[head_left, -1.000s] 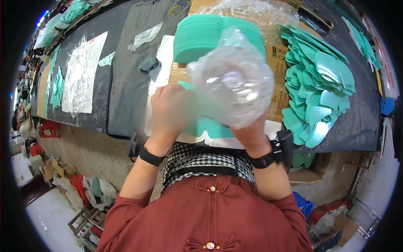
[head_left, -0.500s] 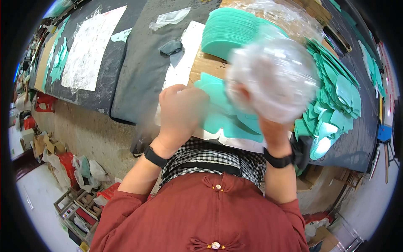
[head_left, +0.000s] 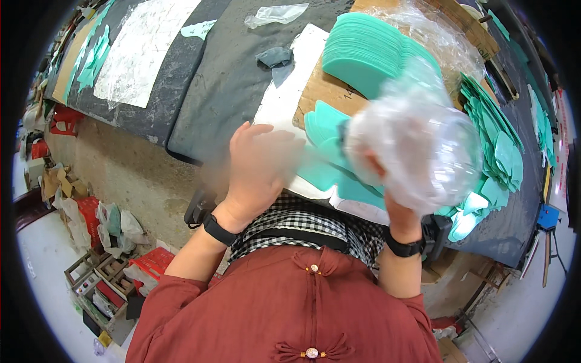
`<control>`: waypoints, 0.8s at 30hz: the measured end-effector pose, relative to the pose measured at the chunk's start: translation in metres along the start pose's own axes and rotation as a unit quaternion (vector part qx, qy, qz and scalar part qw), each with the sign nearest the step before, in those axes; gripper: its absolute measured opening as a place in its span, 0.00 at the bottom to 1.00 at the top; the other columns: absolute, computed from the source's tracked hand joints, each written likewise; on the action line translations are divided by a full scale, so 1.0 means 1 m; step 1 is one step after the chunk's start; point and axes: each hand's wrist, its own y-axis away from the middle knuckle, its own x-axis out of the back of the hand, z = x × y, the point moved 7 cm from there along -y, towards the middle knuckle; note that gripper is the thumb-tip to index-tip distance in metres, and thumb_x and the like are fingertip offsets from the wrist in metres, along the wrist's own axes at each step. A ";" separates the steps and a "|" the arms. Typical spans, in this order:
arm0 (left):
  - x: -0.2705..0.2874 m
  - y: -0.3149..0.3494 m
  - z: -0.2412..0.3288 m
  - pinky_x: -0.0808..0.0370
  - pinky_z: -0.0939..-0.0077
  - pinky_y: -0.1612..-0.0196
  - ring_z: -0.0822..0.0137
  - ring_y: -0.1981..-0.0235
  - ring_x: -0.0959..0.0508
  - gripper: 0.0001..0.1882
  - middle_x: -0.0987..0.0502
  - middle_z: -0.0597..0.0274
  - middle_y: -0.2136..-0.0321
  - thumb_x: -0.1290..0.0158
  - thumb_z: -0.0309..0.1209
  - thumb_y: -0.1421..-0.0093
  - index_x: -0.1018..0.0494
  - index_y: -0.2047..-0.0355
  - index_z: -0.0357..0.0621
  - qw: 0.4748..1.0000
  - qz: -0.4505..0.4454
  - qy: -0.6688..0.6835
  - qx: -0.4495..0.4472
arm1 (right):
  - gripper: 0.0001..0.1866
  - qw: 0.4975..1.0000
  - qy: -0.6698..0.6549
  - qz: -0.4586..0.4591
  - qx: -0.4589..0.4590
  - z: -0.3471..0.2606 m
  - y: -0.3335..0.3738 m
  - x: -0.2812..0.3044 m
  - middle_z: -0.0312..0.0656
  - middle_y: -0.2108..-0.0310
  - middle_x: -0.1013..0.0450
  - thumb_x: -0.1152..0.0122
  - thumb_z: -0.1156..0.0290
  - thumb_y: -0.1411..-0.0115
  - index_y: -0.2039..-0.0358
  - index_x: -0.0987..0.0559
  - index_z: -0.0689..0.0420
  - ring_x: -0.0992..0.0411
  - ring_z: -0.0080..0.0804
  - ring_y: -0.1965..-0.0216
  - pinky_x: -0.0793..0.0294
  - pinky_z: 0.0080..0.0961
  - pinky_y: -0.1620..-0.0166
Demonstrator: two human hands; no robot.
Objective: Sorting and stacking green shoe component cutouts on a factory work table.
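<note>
My right hand [head_left: 396, 206] is closed on a rounded, crumpled clear plastic bundle [head_left: 433, 145], which hides most of its fingers. Motion blurs the plastic, so I cannot tell whether it is a bag or wrapped film. Left of it, my left hand [head_left: 257, 172] is raised at the near table edge, its fingers smeared and their grip unclear. Thin teal shaped sheets [head_left: 327, 121] lie loosely between and under the two hands, on brown cardboard [head_left: 327, 91] and white sheeting. A thick, neat stack of teal pieces [head_left: 363, 54] stands just beyond.
A loose heap of teal pieces [head_left: 499, 145] spreads at the right. Clear film [head_left: 430, 27] is bunched behind the stack. A dark cloth scrap [head_left: 275, 57] and a plastic bag [head_left: 278, 15] lie on the dark table [head_left: 224, 78]. Boxes and bags stand on the floor at the left.
The tabletop has shifted right and slightly down in view. My right hand and the plastic bundle have moved right and down; my left hand stays in nearly the same place, still blurred.
</note>
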 end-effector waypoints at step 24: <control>-0.040 -0.046 0.063 0.30 0.59 0.48 0.55 0.58 0.26 0.16 0.22 0.62 0.61 0.37 0.24 0.53 0.21 0.61 0.47 0.983 -0.100 0.053 -0.144 | 0.37 0.982 -0.134 0.067 -0.118 0.060 0.038 0.042 0.62 0.43 0.35 0.30 0.68 0.46 0.39 0.35 0.66 0.35 0.60 0.41 0.38 0.49 0.38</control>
